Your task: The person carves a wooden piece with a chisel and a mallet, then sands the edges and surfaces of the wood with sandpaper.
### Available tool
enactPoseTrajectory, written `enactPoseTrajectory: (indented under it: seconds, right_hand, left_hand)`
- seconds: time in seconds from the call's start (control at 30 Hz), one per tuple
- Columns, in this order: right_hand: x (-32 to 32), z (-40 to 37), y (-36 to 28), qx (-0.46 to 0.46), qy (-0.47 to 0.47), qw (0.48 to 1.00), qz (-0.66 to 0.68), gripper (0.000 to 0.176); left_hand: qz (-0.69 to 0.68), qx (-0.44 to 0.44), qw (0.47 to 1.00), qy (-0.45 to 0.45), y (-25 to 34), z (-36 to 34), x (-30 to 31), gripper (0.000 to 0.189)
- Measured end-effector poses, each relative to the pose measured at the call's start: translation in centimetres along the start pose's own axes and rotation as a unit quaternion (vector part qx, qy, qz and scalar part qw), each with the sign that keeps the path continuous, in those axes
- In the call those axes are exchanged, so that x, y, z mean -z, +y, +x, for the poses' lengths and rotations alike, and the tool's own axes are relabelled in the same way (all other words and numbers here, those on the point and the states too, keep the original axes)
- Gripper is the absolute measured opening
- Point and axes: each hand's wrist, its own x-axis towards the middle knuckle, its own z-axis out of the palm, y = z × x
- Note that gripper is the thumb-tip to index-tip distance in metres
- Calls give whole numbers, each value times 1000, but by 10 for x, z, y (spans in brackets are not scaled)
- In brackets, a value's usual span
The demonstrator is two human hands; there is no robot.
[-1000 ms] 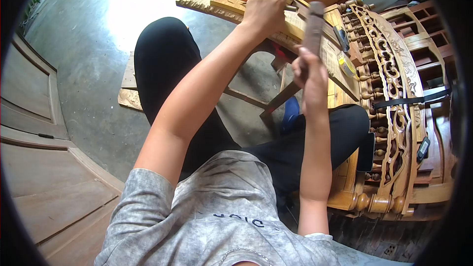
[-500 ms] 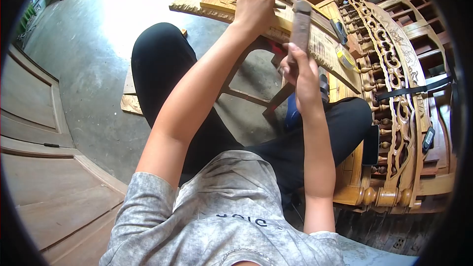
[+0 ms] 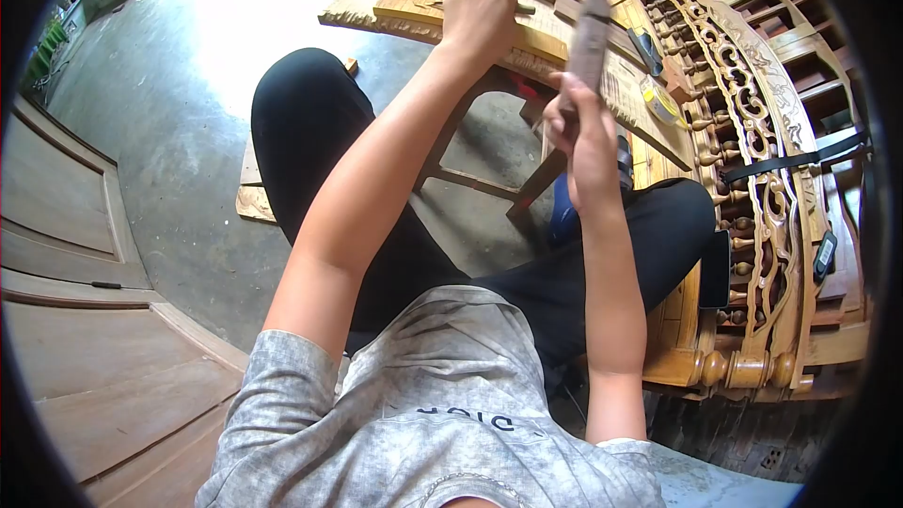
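Saw only the ends of the thin tool (image 3: 529,9) past the closed left hand (image 3: 480,19). Couldn't resolve the motion-blurred wooden block (image 3: 590,30) gripped in the right hand (image 3: 585,136). Lost the carved frame (image 3: 752,132) at the right lens edge.

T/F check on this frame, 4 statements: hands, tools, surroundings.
1. The left hand is closed on a slim tool set against the wooden workpiece. True.
2. The right hand is empty. False: it grips a dark mallet, held upright.
3. A carved frame lies on the person's right. True.
4. The person wears white trousers. False: they are black.
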Motion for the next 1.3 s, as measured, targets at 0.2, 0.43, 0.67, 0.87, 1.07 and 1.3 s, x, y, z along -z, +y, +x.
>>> enactPoseTrajectory:
  seconds: [0.2,0.43,0.67,0.87,1.07,1.3]
  right_hand:
    - [-6,-1,9,24,36,999,28,31]
    - [-2,-3,-9,-33,-31,997,-68,38]
    - [1,-1,-4,100,69,990,66,38]
    - [0,-4,-2,29,3,999,-13,29]
    - [4,-4,-5,-88,-60,994,-14,40]
    - [1,-4,-3,-71,-53,996,-9,35]
  left_hand:
    - [10,3,1000,3,-2,-1,-6,14]
    - [16,3,1000,20,-2,-2,-2,15]
    - [3,20,1000,6,-1,-1,-6,16]
    - [3,25,1000,-10,1,-1,1,15]
    - [0,16,1000,6,-4,-1,-3,13]
    - [-61,35,997,-36,-4,2,6,21]
